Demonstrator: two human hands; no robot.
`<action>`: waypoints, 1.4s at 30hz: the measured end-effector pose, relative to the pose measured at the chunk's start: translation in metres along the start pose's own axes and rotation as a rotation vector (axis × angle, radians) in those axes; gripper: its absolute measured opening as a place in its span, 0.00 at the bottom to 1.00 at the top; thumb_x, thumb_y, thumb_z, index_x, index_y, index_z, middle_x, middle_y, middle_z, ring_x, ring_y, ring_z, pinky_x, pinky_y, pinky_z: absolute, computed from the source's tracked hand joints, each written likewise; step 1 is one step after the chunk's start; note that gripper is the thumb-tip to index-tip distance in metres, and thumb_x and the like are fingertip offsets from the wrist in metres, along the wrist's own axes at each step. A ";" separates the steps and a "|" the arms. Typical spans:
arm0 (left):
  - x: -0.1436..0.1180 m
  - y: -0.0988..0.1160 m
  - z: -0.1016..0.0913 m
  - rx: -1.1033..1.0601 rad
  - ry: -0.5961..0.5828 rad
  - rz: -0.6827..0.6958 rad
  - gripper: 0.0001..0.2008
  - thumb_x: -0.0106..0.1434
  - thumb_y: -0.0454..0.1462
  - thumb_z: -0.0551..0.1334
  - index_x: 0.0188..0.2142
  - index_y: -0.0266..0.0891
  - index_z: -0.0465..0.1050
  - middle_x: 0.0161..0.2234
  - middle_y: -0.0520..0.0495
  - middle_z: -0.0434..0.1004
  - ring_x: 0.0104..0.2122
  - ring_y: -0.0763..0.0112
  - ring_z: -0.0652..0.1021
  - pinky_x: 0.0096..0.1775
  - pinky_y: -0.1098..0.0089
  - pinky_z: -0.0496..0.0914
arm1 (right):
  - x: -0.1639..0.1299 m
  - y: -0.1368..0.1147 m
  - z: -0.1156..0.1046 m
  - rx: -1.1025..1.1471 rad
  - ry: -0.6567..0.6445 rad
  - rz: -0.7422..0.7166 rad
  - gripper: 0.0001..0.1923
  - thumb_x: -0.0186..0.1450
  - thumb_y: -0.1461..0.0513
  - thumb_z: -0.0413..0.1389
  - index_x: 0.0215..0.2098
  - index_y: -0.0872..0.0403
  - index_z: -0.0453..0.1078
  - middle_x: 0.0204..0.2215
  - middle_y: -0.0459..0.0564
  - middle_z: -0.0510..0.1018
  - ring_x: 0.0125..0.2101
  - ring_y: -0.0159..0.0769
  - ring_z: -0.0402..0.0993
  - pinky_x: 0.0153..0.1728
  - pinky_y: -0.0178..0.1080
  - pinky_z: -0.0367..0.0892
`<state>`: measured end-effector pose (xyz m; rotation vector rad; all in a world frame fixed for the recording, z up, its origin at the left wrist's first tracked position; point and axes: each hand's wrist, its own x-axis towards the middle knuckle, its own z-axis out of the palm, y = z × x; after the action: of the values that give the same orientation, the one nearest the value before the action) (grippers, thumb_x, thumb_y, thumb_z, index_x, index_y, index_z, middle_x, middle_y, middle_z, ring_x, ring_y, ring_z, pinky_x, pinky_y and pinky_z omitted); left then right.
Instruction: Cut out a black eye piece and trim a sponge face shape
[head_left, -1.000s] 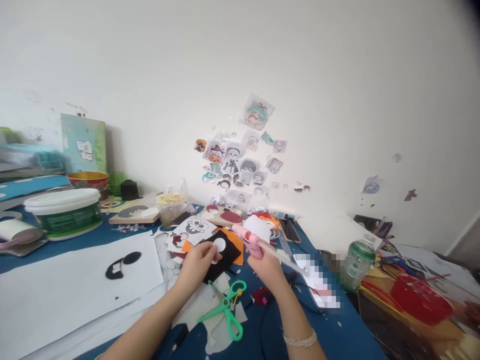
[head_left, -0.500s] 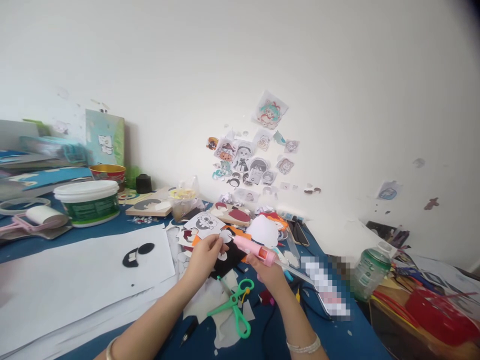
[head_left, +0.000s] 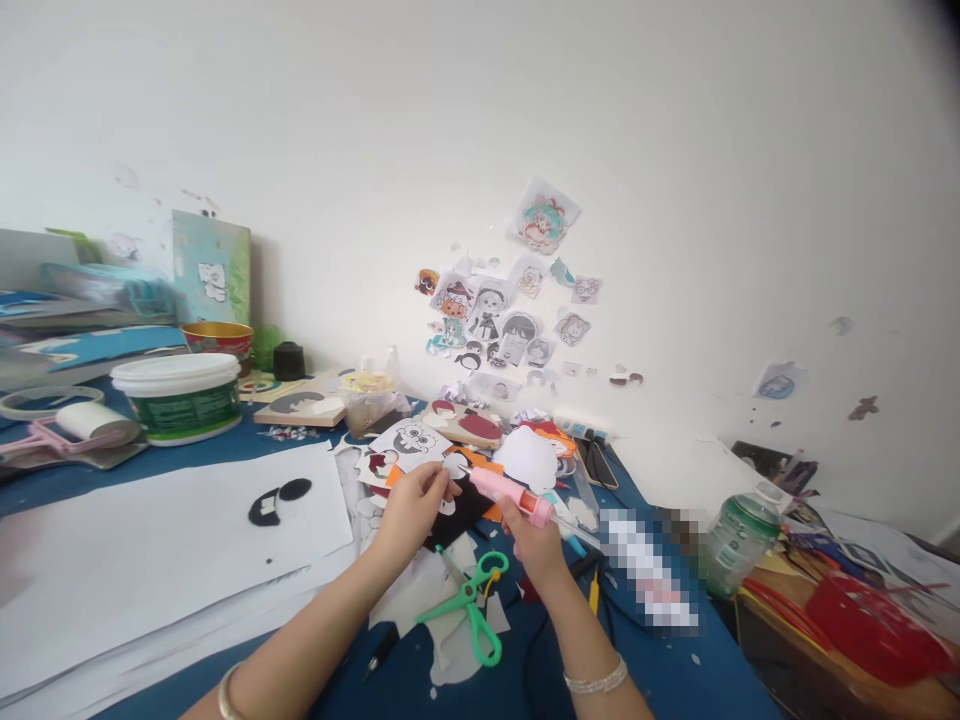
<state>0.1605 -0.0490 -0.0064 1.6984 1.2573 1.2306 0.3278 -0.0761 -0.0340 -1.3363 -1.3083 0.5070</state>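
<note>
Pinched between the fingers of my left hand (head_left: 420, 500) is a small white paper piece (head_left: 454, 464). My right hand (head_left: 534, 540) is wrapped round a pink glue gun (head_left: 511, 497), whose nozzle points left and reaches the paper piece; whether they touch I cannot tell. Beneath the hands lie black paper (head_left: 461, 512) and white scraps. Green-handled scissors (head_left: 472, 600) rest open in front of them. Behind my left hand is a sheet with a cartoon face drawing (head_left: 411, 442). To the left, a large white sheet (head_left: 172, 540) carries black cut-out shapes (head_left: 277, 500).
A white-lidded tub (head_left: 177, 398) stands at the back left near a red-gold bowl (head_left: 217, 345). A phone (head_left: 598, 465) and a white rounded cut-out (head_left: 526, 458) lie behind the glue gun. A plastic bottle (head_left: 744, 540) stands at the right. A black pen (head_left: 382, 650) lies near the front.
The view has shifted slightly. The glue gun and both hands stay nearly in place, with the nozzle still at the white paper piece.
</note>
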 end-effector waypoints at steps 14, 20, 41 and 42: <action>0.000 -0.005 0.002 -0.020 -0.001 0.061 0.16 0.59 0.45 0.49 0.25 0.39 0.68 0.25 0.48 0.76 0.27 0.66 0.75 0.32 0.68 0.66 | 0.001 0.003 0.000 -0.029 -0.034 -0.042 0.20 0.54 0.48 0.54 0.17 0.55 0.63 0.11 0.42 0.61 0.14 0.27 0.56 0.12 0.30 0.53; -0.001 -0.003 0.003 -0.017 0.007 0.047 0.16 0.58 0.46 0.49 0.25 0.40 0.67 0.25 0.48 0.76 0.27 0.66 0.74 0.32 0.68 0.66 | 0.000 0.002 -0.001 -0.039 -0.052 -0.023 0.21 0.54 0.47 0.53 0.16 0.55 0.63 0.10 0.41 0.59 0.14 0.27 0.57 0.12 0.30 0.53; 0.001 0.003 -0.004 -0.063 -0.011 0.055 0.14 0.58 0.45 0.50 0.24 0.40 0.67 0.25 0.49 0.76 0.27 0.69 0.74 0.32 0.70 0.67 | 0.027 0.020 -0.026 -1.005 -0.102 -0.371 0.05 0.58 0.63 0.51 0.26 0.55 0.65 0.28 0.54 0.71 0.34 0.42 0.64 0.32 0.37 0.57; 0.003 0.002 -0.006 -0.070 0.010 0.029 0.14 0.57 0.45 0.50 0.24 0.40 0.66 0.25 0.49 0.76 0.26 0.69 0.74 0.31 0.70 0.67 | 0.029 0.023 -0.028 -1.016 -0.128 -0.357 0.02 0.56 0.66 0.51 0.27 0.56 0.66 0.30 0.55 0.71 0.35 0.43 0.63 0.33 0.38 0.57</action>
<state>0.1553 -0.0469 -0.0016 1.6674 1.1858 1.2863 0.3694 -0.0554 -0.0356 -1.8128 -1.9767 -0.4039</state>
